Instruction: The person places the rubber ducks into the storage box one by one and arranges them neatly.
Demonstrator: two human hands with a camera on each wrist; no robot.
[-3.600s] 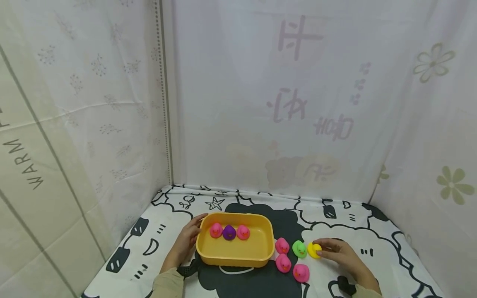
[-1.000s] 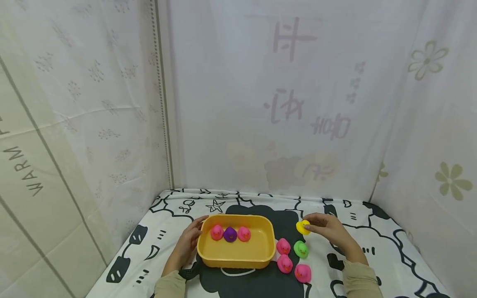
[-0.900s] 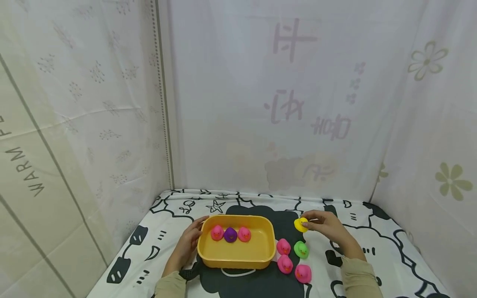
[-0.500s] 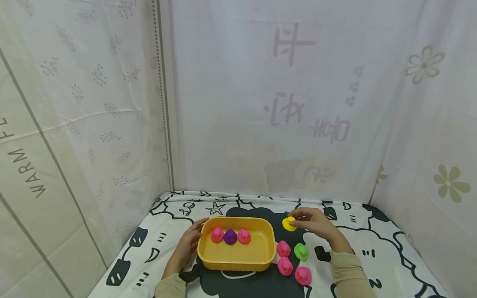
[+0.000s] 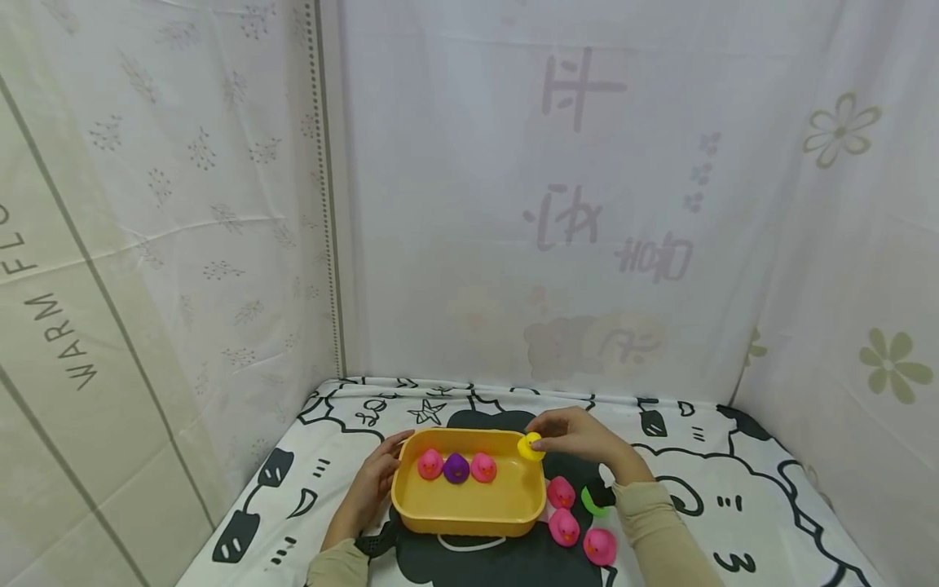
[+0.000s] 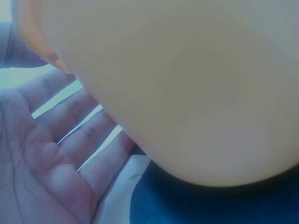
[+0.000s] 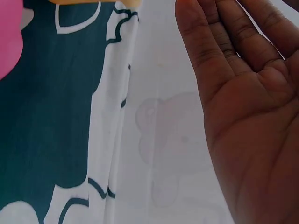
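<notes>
My right hand [image 5: 582,436] pinches a yellow rubber duck [image 5: 530,446] over the right back corner of a yellow plastic basin [image 5: 469,518]. Only the palm and fingers of that hand show in the right wrist view; the duck is out of sight there. Inside the basin, a purple rubber duck [image 5: 456,468] sits between two pink rubber ducks [image 5: 429,464] in a row near the back wall. At the basin's left side, my left hand [image 5: 372,483] rests with its fingers against the wall. The left wrist view shows those fingers [image 6: 79,126] fairly straight and spread along the basin's side.
Right of the basin stand three pink rubber ducks [image 5: 564,527] on the patterned cloth [image 5: 293,514]. A green rubber duck [image 5: 591,503] beside them is partly hidden by a black wrist strap [image 5: 601,492]. Curtains [image 5: 469,204] enclose the back and sides.
My right hand has picked up the yellow duck from beside the green one and carried it left to the basin's right back corner. The left hand has stayed at the basin.
</notes>
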